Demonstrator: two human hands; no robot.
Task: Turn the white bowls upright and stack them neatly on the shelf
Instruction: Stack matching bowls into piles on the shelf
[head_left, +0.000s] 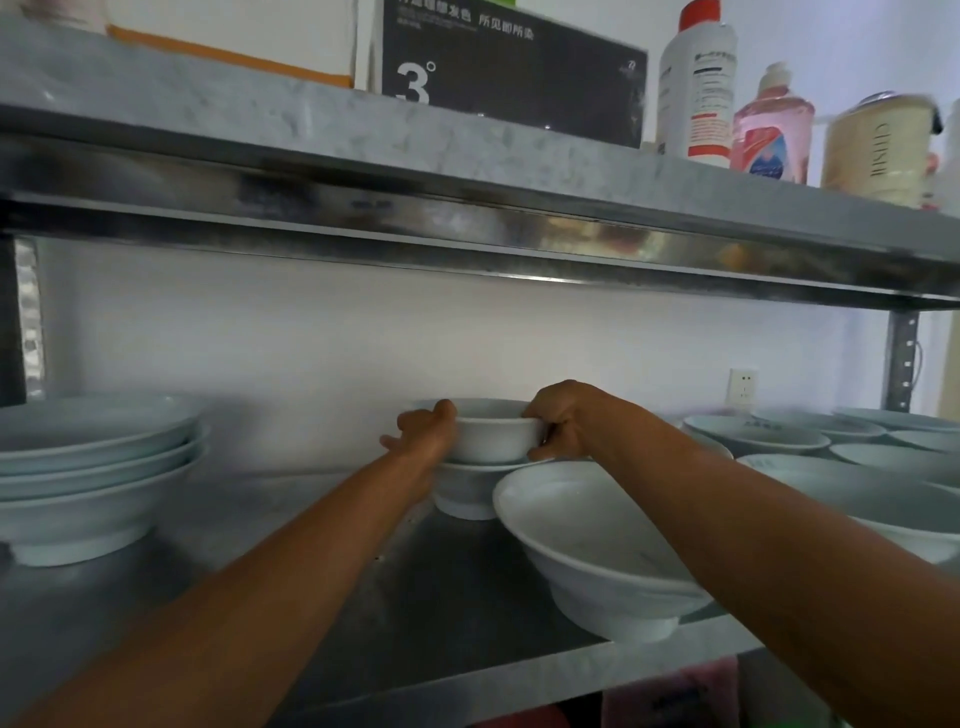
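A small white bowl (493, 434) sits upright at the back middle of the metal shelf (363, 597), nested in another white bowl (467, 493) beneath it. My left hand (423, 434) grips its left rim and my right hand (563, 421) grips its right rim. A large white bowl (587, 540) stands upright near the shelf's front edge, just in front of the pair, partly under my right forearm. A stack of three wide upright bowls (93, 467) rests at the left.
Several more white bowls (769, 441) crowd the right side of the shelf. The upper shelf (467, 171) hangs low overhead and carries a dark box (514, 73), bottles (698, 83) and a can. A wall outlet (742, 387) and a shelf post (901, 358) stand at the right.
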